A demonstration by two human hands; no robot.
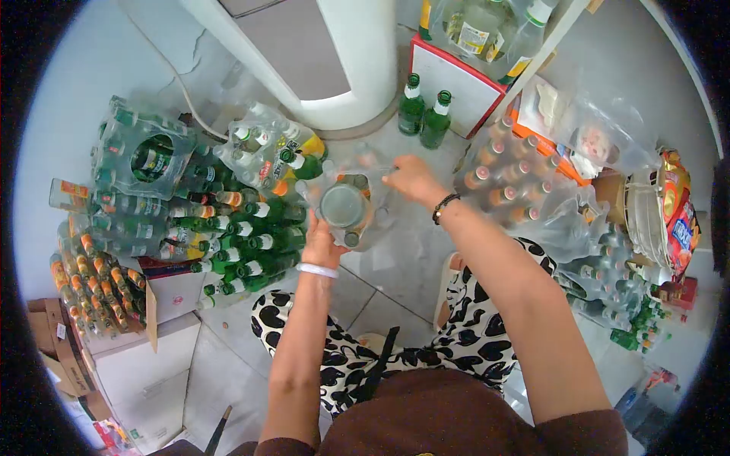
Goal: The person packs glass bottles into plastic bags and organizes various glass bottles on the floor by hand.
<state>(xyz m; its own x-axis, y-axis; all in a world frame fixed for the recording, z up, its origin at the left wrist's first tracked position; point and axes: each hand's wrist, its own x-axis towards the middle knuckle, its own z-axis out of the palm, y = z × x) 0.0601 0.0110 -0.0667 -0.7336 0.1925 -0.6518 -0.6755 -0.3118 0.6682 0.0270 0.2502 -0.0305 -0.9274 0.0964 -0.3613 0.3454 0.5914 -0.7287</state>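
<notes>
In front of me a plastic-wrapped bundle (346,205) of bottles is held up over the tiled floor, with a large round clear base facing up in its middle. My left hand (322,242), with a pale bangle at the wrist, grips its lower left side. At its upper right, the closed fingers of my right hand (414,182) pinch the plastic wrap; a dark beaded bracelet is on that wrist. Many green bottles (258,235) lie stacked just left of my left hand. Two green bottles (423,120) stand upright beyond my right hand.
Wrapped packs of bottles (144,156) are piled at the left above a white box (144,372). To the right stand wrapped orange-toned bottles (511,173) and snack bags (679,216). A white appliance (357,68) and a red-edged box (456,83) are at the back.
</notes>
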